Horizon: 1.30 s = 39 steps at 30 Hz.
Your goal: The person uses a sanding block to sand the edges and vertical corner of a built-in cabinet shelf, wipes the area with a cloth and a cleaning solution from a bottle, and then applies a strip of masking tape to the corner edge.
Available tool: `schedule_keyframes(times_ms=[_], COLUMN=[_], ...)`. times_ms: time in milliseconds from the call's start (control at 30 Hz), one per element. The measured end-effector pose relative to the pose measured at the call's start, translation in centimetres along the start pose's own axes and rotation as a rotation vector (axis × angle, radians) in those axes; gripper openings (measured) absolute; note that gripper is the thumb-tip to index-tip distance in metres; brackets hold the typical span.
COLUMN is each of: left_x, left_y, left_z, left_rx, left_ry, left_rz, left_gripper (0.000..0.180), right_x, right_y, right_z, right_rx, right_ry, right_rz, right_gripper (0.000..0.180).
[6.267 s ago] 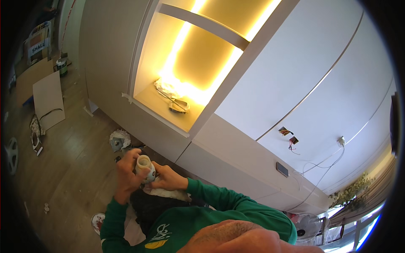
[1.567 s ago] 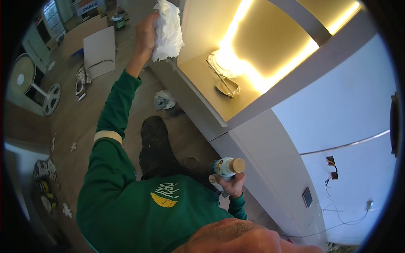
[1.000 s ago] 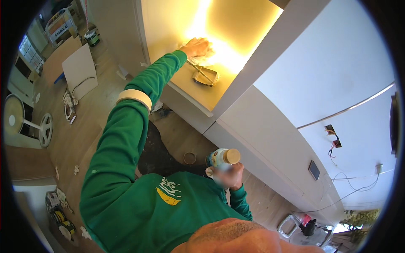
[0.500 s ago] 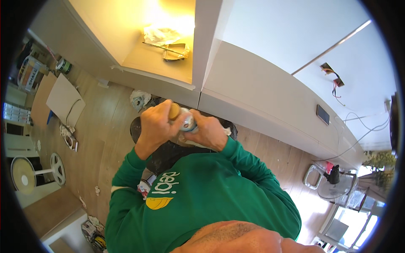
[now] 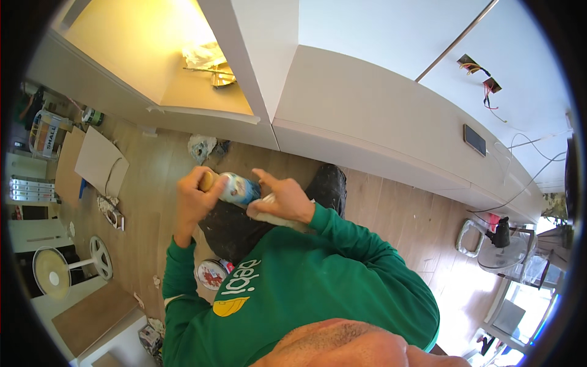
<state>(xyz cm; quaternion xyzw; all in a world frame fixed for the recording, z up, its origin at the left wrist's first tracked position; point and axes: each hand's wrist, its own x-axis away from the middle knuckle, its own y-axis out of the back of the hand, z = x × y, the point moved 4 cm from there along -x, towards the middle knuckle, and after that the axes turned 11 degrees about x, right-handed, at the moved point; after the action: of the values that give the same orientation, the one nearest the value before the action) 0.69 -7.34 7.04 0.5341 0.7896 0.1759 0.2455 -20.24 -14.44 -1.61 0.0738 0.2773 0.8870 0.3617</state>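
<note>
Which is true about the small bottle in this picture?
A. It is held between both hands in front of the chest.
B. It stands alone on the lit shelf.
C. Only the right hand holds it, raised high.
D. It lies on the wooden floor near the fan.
A: the left hand grips the tan cap end of the bottle, and the right hand holds its other end, both close before the green sweater.

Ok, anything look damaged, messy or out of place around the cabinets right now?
Yes. On the white wall, an open cutout has bare coloured wires hanging out, uncovered. A crumpled rag lies on the wood floor by the cabinet base, with scraps nearby. The left hand and right hand hold a small bottle; no spill shows.
</note>
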Motion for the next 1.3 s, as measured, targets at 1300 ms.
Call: schedule_keyframes(times_ms=[1300], left_x=[-2.4], left_y=[-20.8], left_z=[31.4], left_rx=[-0.309], left_ry=[0.381], left_rz=[0.196], left_gripper=[0.046], right_x=[-15.7], right_y=[14.0], right_z=[-7.6], right_rx=[0.473], right_ry=[-0.180], right_rz=[-0.327], right_gripper=[0.021])
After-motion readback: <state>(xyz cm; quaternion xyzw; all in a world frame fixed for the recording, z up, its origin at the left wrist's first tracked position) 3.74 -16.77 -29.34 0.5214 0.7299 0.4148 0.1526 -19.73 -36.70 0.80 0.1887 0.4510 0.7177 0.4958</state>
